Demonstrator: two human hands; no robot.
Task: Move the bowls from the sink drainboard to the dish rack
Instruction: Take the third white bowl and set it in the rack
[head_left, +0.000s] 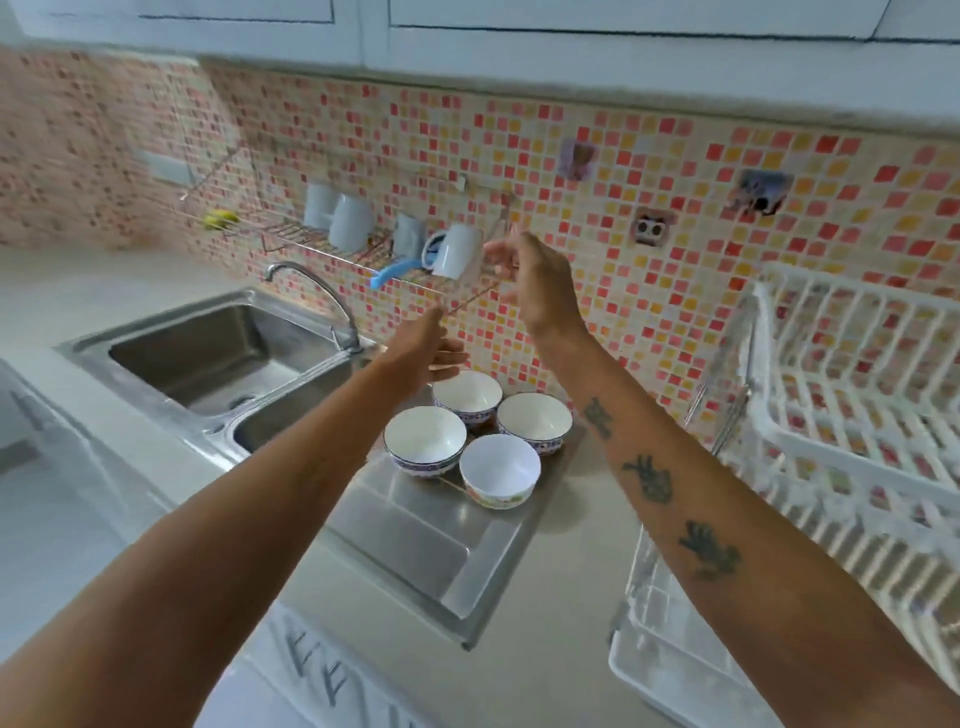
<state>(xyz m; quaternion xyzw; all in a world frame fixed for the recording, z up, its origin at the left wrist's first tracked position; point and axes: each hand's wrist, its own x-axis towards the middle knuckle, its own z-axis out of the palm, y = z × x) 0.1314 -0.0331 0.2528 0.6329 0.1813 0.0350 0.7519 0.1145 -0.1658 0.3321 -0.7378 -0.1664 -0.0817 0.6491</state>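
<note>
Several white bowls stand upright in a cluster on the steel drainboard (415, 540): a back bowl (467, 392), a right bowl (535, 418) and a left bowl (424, 436), all with blue patterned rims, and a front bowl (500, 467) with a floral band. My left hand (423, 348) hovers just above and behind the back bowl, fingers apart, holding nothing. My right hand (535, 280) is raised higher in front of the tiled wall, fingers loosely spread and empty. The white plastic dish rack (841, 452) stands at the right.
A steel sink (208, 358) with a curved tap (322, 291) lies to the left. A wall-mounted wire shelf (311, 239) holds white mugs, a blue-handled item and something yellow. Wall cabinets hang overhead. A clear drip tray (670, 660) sits under the rack.
</note>
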